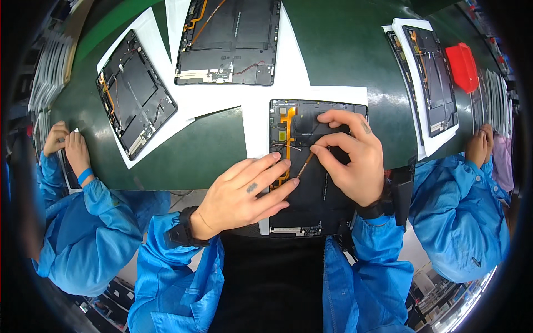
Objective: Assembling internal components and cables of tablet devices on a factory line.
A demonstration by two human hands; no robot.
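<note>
Right in front of me lies an opened black tablet housing (333, 213), with an orange flex cable (287, 133) running down its left side. A thin copper-brown strip cable (305, 165) slants across the inside. My right hand (358, 161) pinches the upper end of this strip between thumb and index finger, its other fingers curled above the housing. My left hand (239, 194) lies over the housing's left edge with fingers stretched out; one fingertip touches the strip's lower end. The left fingers cover part of the orange cable.
White sheets (338, 94) lie under the housings on the green table (333, 44). More opened housings rest at far left (136, 94), far centre (227, 50) and right (433, 83). A red bin (462, 67) stands far right. Co-workers in blue sleeves (100, 233) sit on both sides.
</note>
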